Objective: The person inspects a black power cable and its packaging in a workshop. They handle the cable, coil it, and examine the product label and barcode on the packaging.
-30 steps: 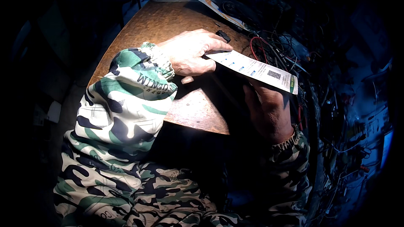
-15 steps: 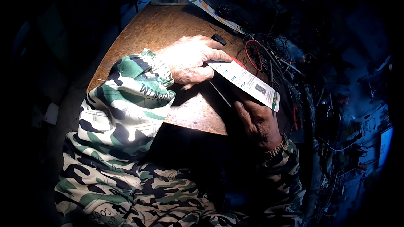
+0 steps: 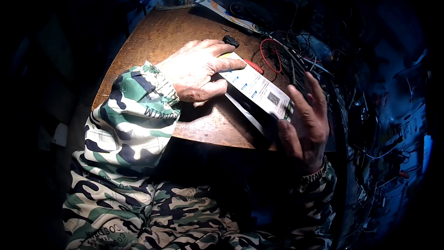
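My left hand (image 3: pixel 194 71) is closed on the upper left end of a white printed card (image 3: pixel 259 88). Its index finger lies across the card's face and its thumb is at the near edge. The card bears blue marks and a square code, and it slants down to the right above the wooden table. Below its near edge is a dark gap, then a pale strip (image 3: pixel 245 115); whether the two are joined I cannot tell. At the card's lower right end my right hand (image 3: pixel 309 122) is open, fingers apart, with nothing visible in it.
The wooden table (image 3: pixel 152 41) carries a small black piece (image 3: pixel 230 41), a red ribbed item (image 3: pixel 253 66) and a red wire loop (image 3: pixel 263 48). A long printed sheet (image 3: pixel 222 13) and a clear plastic container (image 3: pixel 178 1) lie at the far end. Tangled dark cables fill the right side.
My right hand has come off the card's lower end, its fingers now raised and spread. The left hand keeps its hold. More of the pale strip beneath shows.
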`<state>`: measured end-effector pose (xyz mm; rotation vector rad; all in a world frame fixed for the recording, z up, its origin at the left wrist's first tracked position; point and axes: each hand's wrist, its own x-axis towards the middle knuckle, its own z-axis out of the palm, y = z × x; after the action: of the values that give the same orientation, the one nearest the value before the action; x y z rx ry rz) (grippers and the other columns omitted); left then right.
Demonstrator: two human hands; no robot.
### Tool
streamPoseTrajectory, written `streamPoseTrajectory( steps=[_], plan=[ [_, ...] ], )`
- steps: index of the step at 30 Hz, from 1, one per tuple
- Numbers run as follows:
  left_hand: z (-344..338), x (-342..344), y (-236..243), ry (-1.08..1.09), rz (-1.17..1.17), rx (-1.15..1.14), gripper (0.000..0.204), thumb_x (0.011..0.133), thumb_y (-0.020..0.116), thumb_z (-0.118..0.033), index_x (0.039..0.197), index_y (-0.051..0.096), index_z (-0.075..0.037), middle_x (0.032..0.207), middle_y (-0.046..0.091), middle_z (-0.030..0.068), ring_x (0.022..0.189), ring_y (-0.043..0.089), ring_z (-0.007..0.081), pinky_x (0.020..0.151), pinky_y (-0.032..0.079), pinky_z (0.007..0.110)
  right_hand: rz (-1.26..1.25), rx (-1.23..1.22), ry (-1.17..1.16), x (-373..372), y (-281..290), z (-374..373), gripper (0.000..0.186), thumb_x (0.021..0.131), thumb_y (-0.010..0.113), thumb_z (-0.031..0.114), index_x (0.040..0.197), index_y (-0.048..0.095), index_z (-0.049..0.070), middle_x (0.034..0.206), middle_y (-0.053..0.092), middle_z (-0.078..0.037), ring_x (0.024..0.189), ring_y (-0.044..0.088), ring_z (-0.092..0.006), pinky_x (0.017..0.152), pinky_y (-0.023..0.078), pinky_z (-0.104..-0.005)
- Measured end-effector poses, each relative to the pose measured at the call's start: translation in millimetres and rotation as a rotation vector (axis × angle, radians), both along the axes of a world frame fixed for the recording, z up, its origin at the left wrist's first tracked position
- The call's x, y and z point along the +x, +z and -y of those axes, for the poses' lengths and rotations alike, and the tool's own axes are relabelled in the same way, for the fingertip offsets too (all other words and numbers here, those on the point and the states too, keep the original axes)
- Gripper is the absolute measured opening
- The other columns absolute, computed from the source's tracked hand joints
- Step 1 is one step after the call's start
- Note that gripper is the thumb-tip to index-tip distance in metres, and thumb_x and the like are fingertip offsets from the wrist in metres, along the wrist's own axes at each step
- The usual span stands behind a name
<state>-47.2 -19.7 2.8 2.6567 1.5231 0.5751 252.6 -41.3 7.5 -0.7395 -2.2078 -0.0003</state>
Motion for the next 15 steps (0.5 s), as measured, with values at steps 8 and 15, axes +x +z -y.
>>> streamPoseTrajectory(
  steps=[8,15],
  plan=[
    [-3.1,-1.1,4.2,-0.023,-0.014,-0.048,0.068,0.091,0.067,-0.054,0.148,0.055,-0.018,0.155,0.042,0.0247,0.146,0.035,0.0442,0.119,0.029,0.056,0.100,-0.305,0.030,-16.0,-3.4,-8.3,0.042,0.088,0.076,0.023,0.127,0.070,0.006,0.136,0.057,-0.028,0.122,0.059,-0.0414,0.103,0.048,-0.0472],
    [3.8,3.4,8.7,-0.020,-0.006,-0.049,0.072,0.089,0.069,-0.057,0.147,0.055,-0.018,0.156,0.041,0.0249,0.146,0.034,0.0454,0.119,0.028,0.056,0.101,-0.279,0.024,-19.1,-0.9,-6.3,0.048,0.088,0.077,0.029,0.129,0.068,0.006,0.132,0.058,-0.029,0.116,0.060,-0.0419,0.098,0.049,-0.0477]
  ],
)
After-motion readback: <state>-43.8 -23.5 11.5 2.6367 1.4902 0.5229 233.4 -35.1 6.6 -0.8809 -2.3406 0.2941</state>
